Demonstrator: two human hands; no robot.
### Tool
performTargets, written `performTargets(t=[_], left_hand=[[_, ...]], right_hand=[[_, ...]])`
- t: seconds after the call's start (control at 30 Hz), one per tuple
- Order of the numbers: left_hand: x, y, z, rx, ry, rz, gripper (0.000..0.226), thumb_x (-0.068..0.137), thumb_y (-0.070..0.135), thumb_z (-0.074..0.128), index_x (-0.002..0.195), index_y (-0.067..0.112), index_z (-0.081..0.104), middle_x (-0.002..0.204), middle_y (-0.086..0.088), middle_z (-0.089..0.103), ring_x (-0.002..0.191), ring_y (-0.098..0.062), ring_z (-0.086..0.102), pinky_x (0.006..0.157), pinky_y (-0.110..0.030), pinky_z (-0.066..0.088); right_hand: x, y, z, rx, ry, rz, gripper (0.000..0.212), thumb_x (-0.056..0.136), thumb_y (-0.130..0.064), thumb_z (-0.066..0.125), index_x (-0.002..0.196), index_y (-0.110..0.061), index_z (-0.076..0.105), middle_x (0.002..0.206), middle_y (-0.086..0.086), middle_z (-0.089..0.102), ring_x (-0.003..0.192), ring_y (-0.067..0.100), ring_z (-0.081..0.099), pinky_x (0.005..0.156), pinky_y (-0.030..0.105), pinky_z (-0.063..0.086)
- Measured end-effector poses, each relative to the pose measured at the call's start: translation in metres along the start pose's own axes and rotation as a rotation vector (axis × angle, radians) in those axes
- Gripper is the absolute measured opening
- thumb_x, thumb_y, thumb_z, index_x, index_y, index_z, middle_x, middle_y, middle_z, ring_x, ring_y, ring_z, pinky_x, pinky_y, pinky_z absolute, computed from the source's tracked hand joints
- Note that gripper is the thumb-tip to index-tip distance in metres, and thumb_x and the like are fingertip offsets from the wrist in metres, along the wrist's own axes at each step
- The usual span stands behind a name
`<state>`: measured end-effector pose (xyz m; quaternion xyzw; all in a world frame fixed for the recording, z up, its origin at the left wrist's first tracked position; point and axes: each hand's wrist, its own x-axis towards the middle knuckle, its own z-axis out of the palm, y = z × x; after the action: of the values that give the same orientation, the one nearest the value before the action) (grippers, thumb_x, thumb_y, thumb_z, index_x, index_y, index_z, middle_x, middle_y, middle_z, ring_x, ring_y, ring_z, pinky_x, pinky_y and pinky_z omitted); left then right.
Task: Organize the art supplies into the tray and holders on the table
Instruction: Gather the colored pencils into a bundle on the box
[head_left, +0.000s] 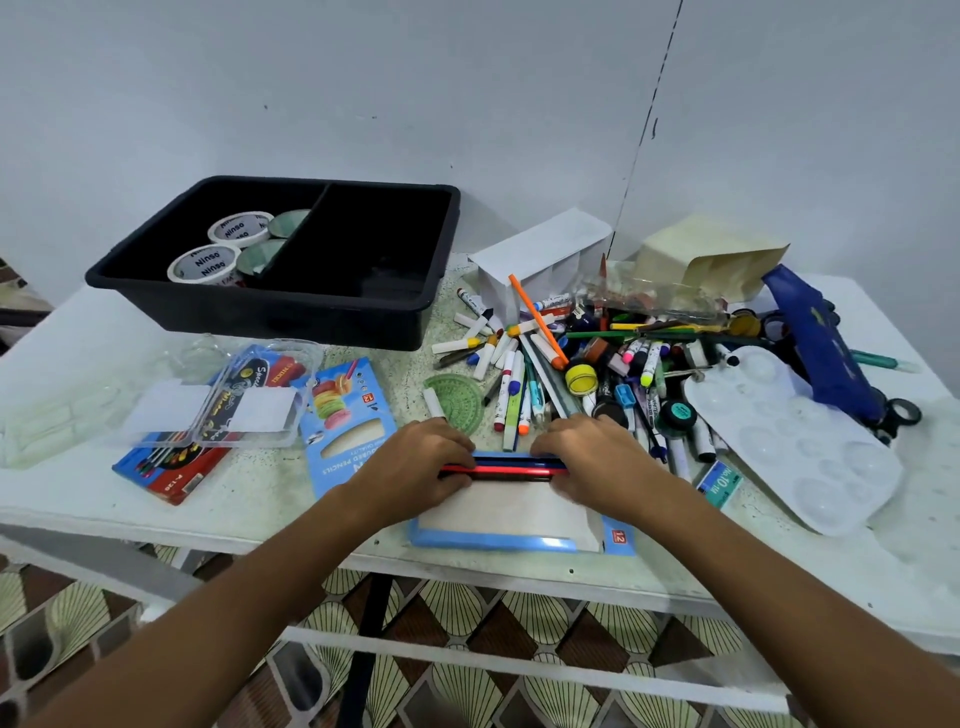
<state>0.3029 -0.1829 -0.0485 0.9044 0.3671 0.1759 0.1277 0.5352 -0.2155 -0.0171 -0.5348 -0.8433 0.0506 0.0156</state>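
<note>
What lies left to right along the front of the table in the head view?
Red pencil box → clear plastic case → blue coloured-pencil box → left hand → bundle of pencils → right hand → white paint palette.

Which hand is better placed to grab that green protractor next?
Probably the left hand: the green protractor lies just beyond its fingertips, while the right hand sits farther to its right.

Tray (322, 317) left of supplies (597, 358) (heaped).

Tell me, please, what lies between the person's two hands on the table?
In the head view, a bundle of coloured pencils spans from the left hand to the right hand, above a blue-edged pencil box.
</note>
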Motion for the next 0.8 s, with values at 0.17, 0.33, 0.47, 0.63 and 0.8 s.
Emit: performTargets(t=[0.17,0.33,0.47,0.63,0.8], left_hand=[[0.002,0.002,-0.004,0.038,-0.018,-0.013,0.022,0.081,0.028,0.074,0.098,0.015,0.077,0.102,-0.003,0.072,0.096,-0.020,0.063,0.081,-0.036,0.053],[0.014,0.010,-0.013,0.030,0.032,-0.085,0.034,0.083,0.039,0.063,0.102,0.013,0.073,0.104,-0.002,0.070,0.098,-0.018,0.062,0.083,-0.036,0.052],[0.046,0.014,-0.025,0.103,0.142,-0.013,0.019,0.080,0.023,0.070,0.094,0.011,0.074,0.093,-0.003,0.071,0.089,-0.021,0.064,0.078,-0.035,0.054],[0.118,0.008,-0.029,0.297,0.209,0.164,0.027,0.071,-0.001,0.073,0.095,0.012,0.074,0.097,-0.003,0.072,0.095,-0.022,0.064,0.084,-0.040,0.054],[0.180,-0.012,-0.020,0.593,0.076,0.385,0.023,0.071,0.001,0.076,0.089,0.014,0.073,0.088,-0.003,0.071,0.090,-0.023,0.063,0.087,-0.042,0.051]], right_hand=[[-0.007,0.004,-0.008,0.127,0.023,-0.001,0.033,0.093,-0.030,0.060,0.125,-0.021,0.060,0.119,-0.005,0.060,0.112,0.015,0.054,0.091,0.031,0.039],[-0.009,0.023,-0.028,0.339,0.072,0.084,0.026,0.094,-0.027,0.059,0.119,-0.022,0.065,0.110,-0.010,0.063,0.094,0.006,0.056,0.085,0.031,0.050],[-0.007,0.041,-0.043,0.456,0.183,0.135,0.017,0.090,-0.020,0.064,0.106,-0.017,0.070,0.098,-0.005,0.067,0.085,0.010,0.060,0.079,0.040,0.053],[-0.003,0.064,-0.059,0.534,0.400,0.220,0.012,0.089,-0.011,0.066,0.099,-0.013,0.072,0.086,-0.006,0.067,0.078,0.002,0.060,0.069,0.022,0.049],[0.000,0.098,-0.056,0.514,0.538,0.410,0.016,0.088,-0.002,0.064,0.095,-0.014,0.072,0.078,-0.006,0.067,0.067,0.009,0.061,0.060,0.025,0.049]])
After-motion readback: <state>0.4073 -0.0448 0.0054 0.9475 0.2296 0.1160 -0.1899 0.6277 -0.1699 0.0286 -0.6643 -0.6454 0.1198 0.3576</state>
